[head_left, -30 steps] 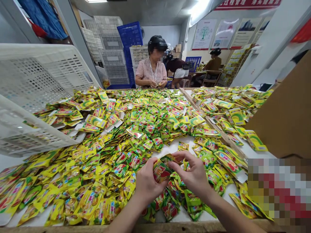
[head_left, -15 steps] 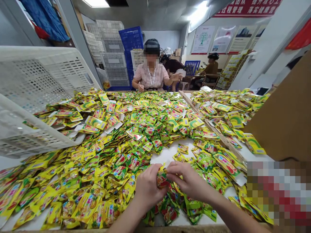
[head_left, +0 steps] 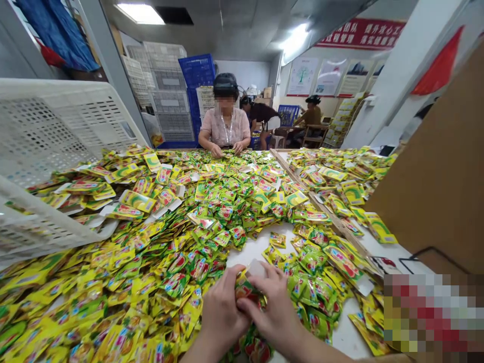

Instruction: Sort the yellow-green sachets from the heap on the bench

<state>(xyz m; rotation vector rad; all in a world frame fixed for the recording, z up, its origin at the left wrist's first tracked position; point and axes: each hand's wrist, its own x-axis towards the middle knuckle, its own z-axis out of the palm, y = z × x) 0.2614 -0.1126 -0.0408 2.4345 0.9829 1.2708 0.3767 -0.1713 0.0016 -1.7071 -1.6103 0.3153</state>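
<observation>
Printed carton (head_left: 242, 291), its pale end flap (head_left: 256, 268) showing at the top, is held between two bare hands over the near edge of the tabletop (head_left: 350, 333), a little right of that edge's middle. The left hand (head_left: 224, 308) has its grip closed around the carton's left side; the right hand (head_left: 278, 308) grips it from the other side, thumb across the printed face and fingers by the flap. Yellow sachets (head_left: 124, 292) spread toward the near left corner, while green sachets (head_left: 234, 201) (many printed with red fruit) are heaped across the middle. More cartons (head_left: 136, 200), some with white flaps open, lie toward the left edge, beside a tilted white crate (head_left: 94, 106). A wooden strip (head_left: 335, 217) runs from the far edge down toward the near right corner, with further packs (head_left: 350, 191) beyond it and a brown cardboard panel (head_left: 434, 201) at the right edge. At the far edge, a co-worker in a pale pink top (head_left: 217, 128) has both hands over the sachets.
</observation>
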